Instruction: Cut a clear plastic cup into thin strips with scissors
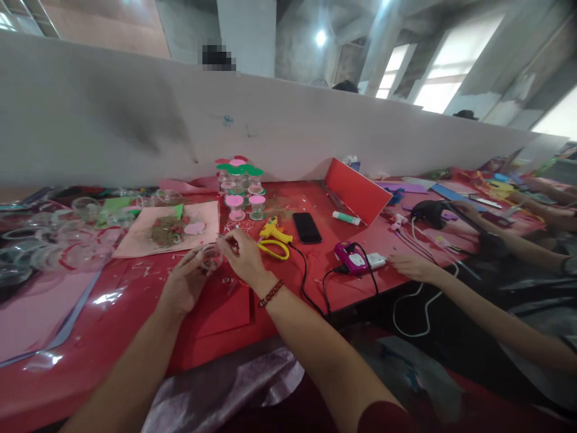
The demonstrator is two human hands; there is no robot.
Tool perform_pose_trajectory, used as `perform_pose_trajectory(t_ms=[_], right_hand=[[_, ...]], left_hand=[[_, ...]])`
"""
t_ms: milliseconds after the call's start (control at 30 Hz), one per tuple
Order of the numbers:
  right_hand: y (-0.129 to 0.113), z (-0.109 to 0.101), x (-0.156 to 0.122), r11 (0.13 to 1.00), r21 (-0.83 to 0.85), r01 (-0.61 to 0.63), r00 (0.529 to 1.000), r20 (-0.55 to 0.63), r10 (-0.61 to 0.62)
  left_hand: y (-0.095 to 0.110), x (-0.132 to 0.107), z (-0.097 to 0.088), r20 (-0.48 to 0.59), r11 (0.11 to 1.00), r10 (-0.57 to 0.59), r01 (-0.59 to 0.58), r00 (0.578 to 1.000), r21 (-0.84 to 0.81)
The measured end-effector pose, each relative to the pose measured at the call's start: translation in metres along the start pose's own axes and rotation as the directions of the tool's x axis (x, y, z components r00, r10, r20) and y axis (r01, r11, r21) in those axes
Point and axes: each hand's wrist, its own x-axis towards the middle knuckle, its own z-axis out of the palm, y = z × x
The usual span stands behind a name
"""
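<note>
My left hand [184,282] and my right hand [241,255] meet over the red table [135,307], both closed around a small clear plastic cup [211,257]. The left hand cradles it from the left; the right hand's fingers pinch at its rim. A beaded bracelet [270,293] sits on my right wrist. Just right of my hands lie yellow-handled scissors [273,248] and a yellow glue gun [273,230] with a black cord.
A pink sheet [139,237] with craft bits lies to the left, clear cups [85,207] beyond it. Small cups with pink and green caps [238,180] stand behind. A black phone [307,228], a magenta device [354,258] and a red folder [356,189] are right; another person's hand [412,267] rests there.
</note>
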Motion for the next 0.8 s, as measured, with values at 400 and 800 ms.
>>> perform_pose_trajectory(t_ms=[400,800], right_hand=[[0.003,0.001,0.004,0.987,0.144,0.068,0.992,0.096,-0.083],[0.005,0.007,0.003,0.995,0.095,0.003,0.995,0.1,-0.013]], left_hand=[[-0.005,0.002,-0.002,-0.003,0.998,0.041,-0.04,0.999,0.045],[-0.013,0.008,-0.011,0.017,0.998,0.043,-0.044,0.999,0.051]])
